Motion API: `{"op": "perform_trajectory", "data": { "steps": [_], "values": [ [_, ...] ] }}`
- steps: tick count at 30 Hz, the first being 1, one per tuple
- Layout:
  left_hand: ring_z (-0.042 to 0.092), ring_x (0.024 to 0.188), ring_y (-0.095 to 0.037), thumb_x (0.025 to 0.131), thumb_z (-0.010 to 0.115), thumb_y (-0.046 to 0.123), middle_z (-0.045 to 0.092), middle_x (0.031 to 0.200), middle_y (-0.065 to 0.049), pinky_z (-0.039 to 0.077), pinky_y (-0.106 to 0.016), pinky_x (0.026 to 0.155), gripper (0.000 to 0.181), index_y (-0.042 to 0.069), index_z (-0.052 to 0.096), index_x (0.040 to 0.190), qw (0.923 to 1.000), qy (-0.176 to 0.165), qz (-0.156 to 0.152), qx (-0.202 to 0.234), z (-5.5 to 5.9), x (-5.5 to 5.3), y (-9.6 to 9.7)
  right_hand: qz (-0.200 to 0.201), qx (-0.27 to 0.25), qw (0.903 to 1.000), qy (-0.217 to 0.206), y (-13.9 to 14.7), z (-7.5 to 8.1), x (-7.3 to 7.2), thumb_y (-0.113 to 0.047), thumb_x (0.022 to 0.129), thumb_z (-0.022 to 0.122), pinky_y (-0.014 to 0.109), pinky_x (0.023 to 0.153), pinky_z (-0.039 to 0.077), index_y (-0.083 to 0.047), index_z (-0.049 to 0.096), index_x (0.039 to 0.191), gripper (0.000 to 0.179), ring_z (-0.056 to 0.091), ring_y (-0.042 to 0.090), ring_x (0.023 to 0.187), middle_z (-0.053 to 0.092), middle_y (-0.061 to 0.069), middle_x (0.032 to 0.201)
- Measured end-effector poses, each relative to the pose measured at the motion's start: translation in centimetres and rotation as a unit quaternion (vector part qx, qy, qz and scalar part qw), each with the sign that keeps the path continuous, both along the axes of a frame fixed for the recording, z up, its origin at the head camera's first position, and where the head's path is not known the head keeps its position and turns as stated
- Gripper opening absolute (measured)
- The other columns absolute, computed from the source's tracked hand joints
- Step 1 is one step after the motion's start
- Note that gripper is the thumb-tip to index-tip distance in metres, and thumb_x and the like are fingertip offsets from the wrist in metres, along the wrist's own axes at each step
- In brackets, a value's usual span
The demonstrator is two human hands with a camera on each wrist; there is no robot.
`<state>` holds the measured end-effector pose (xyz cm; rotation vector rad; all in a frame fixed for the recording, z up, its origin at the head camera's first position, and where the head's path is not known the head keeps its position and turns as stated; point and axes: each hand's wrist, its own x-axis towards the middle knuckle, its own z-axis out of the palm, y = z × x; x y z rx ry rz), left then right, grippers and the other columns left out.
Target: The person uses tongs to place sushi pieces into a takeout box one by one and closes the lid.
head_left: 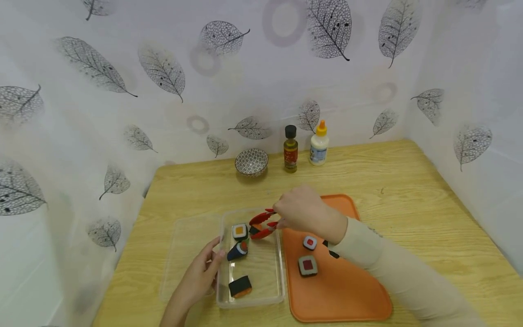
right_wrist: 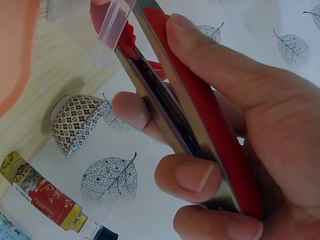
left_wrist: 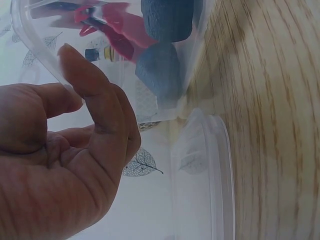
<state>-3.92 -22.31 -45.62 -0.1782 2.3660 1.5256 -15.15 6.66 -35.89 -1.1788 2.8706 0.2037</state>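
My right hand grips a pair of red-tipped metal tongs by the red handles. The tong tips are spread around a black-and-orange toy sushi piece inside a clear plastic container; whether they squeeze it cannot be seen. At the container's left wall, my left hand holds the rim with thumb and curled fingers. Also in the container are a square sushi roll with an orange centre, a dark cone-shaped hand roll and a black-wrapped orange nigiri.
Right of the container lies an orange tray, bearing a small red-centred roll, a larger one and a dark piece partly under my sleeve. A clear lid lies left. Behind stand a patterned bowl, an oil bottle and a yellow-capped bottle.
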Motion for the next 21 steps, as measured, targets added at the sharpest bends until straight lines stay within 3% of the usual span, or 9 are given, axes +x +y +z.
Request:
{"op": "perform_trajectory", "data": {
  "steps": [7, 11, 14, 16, 18, 21],
  "values": [
    [0.057, 0.063, -0.014, 0.11, 0.056, 0.029, 0.058, 0.099, -0.014, 0.058, -0.03, 0.049, 0.058, 0.011, 0.037, 0.162, 1.0, 0.0, 0.003, -0.003, 0.0, 0.0, 0.0, 0.001, -0.009, 1.0, 0.0, 0.2, -0.1, 0.1, -0.057, 0.085, 0.083, 0.025, 0.048, 0.013, -0.022, 0.061, 0.072, 0.044, 0.019, 0.01, 0.055, 0.026, -0.009, 0.057],
    [0.057, 0.063, -0.014, 0.11, 0.056, 0.028, 0.059, 0.099, -0.013, 0.058, -0.03, 0.049, 0.057, 0.011, 0.038, 0.162, 1.0, -0.003, 0.006, -0.002, 0.0, 0.0, 0.0, 0.007, -0.021, 0.9997, -0.012, 0.7, 0.0, 0.1, -0.057, 0.085, 0.083, 0.024, 0.047, 0.017, -0.022, 0.07, 0.083, 0.037, 0.026, 0.007, 0.053, 0.042, -0.011, 0.058],
    [0.057, 0.062, -0.014, 0.11, 0.056, 0.027, 0.059, 0.099, -0.013, 0.058, -0.031, 0.049, 0.058, 0.011, 0.037, 0.162, 1.0, -0.004, 0.006, -0.002, -0.2, -0.1, 0.0, 0.012, -0.037, 0.999, -0.019, 1.4, -0.1, 0.1, -0.055, 0.086, 0.082, 0.023, 0.046, 0.032, -0.022, 0.076, 0.099, 0.037, 0.045, 0.007, 0.053, 0.065, -0.01, 0.07],
    [0.057, 0.062, -0.014, 0.111, 0.056, 0.027, 0.058, 0.099, -0.013, 0.057, -0.031, 0.049, 0.058, 0.01, 0.037, 0.162, 1.0, -0.005, 0.005, -0.002, -0.2, -0.1, 0.0, 0.015, -0.055, 0.9981, -0.025, 2.0, -0.3, 0.0, -0.054, 0.087, 0.082, 0.026, 0.052, 0.048, -0.02, 0.077, 0.112, 0.042, 0.063, 0.011, 0.064, 0.077, -0.006, 0.089],
    [0.056, 0.061, -0.015, 0.111, 0.056, 0.027, 0.058, 0.099, -0.013, 0.057, -0.03, 0.049, 0.058, 0.01, 0.036, 0.163, 1.0, -0.005, 0.004, -0.002, -0.3, -0.1, 0.0, 0.014, -0.076, 0.9966, -0.028, 2.8, -0.5, 0.1, -0.053, 0.088, 0.082, 0.031, 0.062, 0.06, -0.019, 0.076, 0.123, 0.049, 0.074, 0.016, 0.08, 0.08, -0.002, 0.106],
    [0.057, 0.062, -0.015, 0.111, 0.055, 0.027, 0.058, 0.1, -0.012, 0.057, -0.03, 0.049, 0.058, 0.01, 0.036, 0.163, 1.0, -0.006, 0.001, -0.002, -0.3, -0.1, -0.1, 0.013, -0.121, 0.9922, -0.029, 4.2, -0.7, 0.2, -0.053, 0.088, 0.082, 0.036, 0.072, 0.065, -0.019, 0.074, 0.13, 0.055, 0.077, 0.019, 0.096, 0.079, 0.0, 0.122]
  ]
}}
